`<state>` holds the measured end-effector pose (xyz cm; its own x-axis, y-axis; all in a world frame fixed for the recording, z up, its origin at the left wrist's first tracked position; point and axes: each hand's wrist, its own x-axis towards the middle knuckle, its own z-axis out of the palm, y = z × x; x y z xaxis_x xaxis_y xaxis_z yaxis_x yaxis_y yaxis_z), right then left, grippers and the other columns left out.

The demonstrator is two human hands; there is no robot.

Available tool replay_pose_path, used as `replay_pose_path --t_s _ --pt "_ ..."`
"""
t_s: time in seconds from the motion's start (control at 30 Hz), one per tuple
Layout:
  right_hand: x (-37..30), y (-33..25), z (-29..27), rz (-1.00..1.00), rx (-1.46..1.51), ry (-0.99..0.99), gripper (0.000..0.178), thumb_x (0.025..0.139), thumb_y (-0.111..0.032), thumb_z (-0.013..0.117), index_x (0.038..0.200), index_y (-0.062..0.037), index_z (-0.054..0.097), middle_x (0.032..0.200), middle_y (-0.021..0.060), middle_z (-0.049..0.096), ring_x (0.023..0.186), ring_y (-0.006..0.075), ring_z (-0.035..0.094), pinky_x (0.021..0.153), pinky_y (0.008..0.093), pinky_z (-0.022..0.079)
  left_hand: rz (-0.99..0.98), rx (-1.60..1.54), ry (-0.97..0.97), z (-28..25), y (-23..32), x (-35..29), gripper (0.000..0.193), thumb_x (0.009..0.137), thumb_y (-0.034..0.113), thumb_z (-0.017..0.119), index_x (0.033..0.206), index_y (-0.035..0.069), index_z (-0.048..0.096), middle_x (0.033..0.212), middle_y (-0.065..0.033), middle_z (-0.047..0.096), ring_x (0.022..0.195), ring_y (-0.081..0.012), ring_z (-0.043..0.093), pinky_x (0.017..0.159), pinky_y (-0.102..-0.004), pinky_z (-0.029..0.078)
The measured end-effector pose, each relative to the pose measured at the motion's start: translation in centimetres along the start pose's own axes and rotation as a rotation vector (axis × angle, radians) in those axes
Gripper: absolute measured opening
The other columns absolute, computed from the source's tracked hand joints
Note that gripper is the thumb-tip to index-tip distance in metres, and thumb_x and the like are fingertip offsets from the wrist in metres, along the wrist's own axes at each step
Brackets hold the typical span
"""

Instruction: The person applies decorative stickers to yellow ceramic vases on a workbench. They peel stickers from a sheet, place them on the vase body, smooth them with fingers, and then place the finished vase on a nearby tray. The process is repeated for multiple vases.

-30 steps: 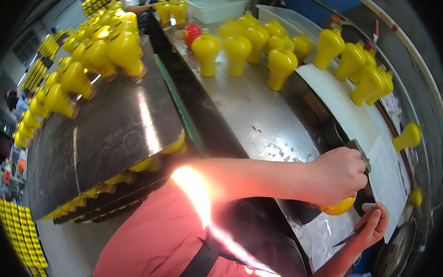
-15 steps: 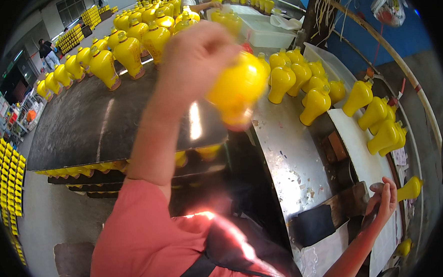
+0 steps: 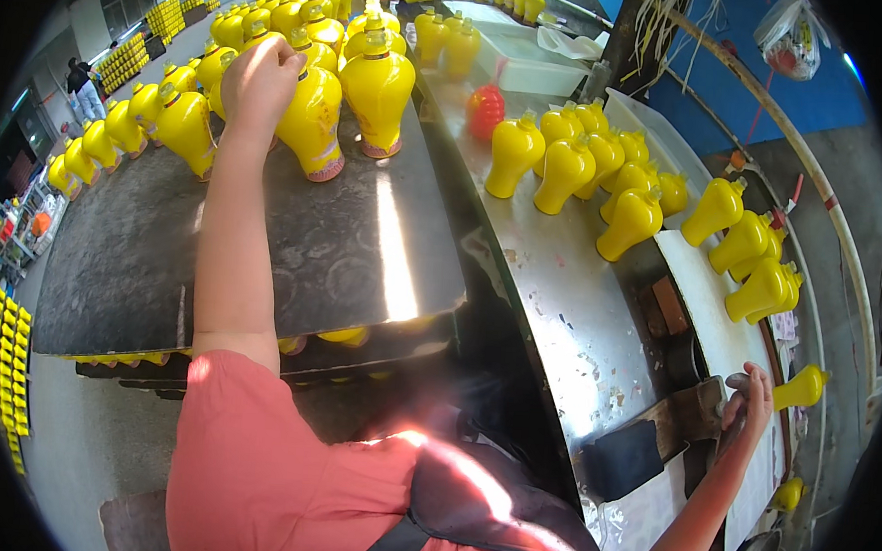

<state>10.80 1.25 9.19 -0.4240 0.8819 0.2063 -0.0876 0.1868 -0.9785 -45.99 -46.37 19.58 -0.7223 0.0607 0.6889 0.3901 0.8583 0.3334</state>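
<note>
Passage lies over the black board's [image 3: 333, 235] near part; yellow bottles [image 3: 379, 95] block its far side.

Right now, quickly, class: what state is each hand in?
Left hand: curled at a yellow bottle; whether it grips one cannot be told.
Right hand: partly closed, apparently on a dark tool.

You can read nothing here: faint marks [image 3: 321, 123] on the yellow bottle [image 3: 310, 109] at eleven o'clock are illegible.
</note>
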Motion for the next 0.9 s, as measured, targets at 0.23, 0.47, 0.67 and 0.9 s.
replay_pose_path --t_s 0.23,0.47,0.67,0.9 --pt "-0.1 1.3 1.1 0.060 -0.032 0.008 0.022 0.107 -0.022 0.056 0.110 -0.0027 0.067 0.053 0.0003 0.054 0.030 0.0074 0.036 0.031 0.0235 0.023 -0.005 0.035 -0.032 2.2 -1.3 1.4 0.026 0.088 0.036 0.071 0.094 0.010 0.073 0.096 -0.0120 0.074 0.091 -0.0339 0.070 0.080 -0.0449 0.054" --pt "-0.7 3.1 -0.1 0.123 -0.005 -0.017 0.022 0.106 -0.022 0.058 0.108 -0.0030 0.068 0.062 0.0054 0.063 0.032 0.0066 0.036 0.032 0.0217 0.024 0.073 0.355 0.019 0.4 2.3 1.9 0.033 0.090 0.040 0.069 0.102 0.009 0.073 0.102 -0.0131 0.074 0.097 -0.0332 0.070 0.083 -0.0449 0.054" --pt "-2.2 3.2 -0.9 0.188 -0.010 -0.011 0.022 0.105 -0.022 0.058 0.108 -0.0025 0.069 0.081 0.0126 0.072 0.035 0.0052 0.038 0.035 0.0194 0.025 0.512 0.218 0.242 2.7 11.7 1.9 0.027 0.095 0.036 0.066 0.104 0.012 0.073 0.103 -0.0142 0.074 0.098 -0.0357 0.070 0.086 -0.0477 0.054" --pt "-4.6 3.8 -4.1 0.196 -0.058 0.032 0.022 0.105 -0.019 0.056 0.108 -0.0016 0.069 0.083 0.0126 0.072 0.037 0.0045 0.039 0.038 0.0184 0.027 0.263 0.607 -0.064 2.6 5.4 6.6 0.043 0.099 0.041 0.049 0.117 0.010 0.073 0.113 -0.0156 0.074 0.106 -0.0373 0.069 0.095 -0.0474 0.052"
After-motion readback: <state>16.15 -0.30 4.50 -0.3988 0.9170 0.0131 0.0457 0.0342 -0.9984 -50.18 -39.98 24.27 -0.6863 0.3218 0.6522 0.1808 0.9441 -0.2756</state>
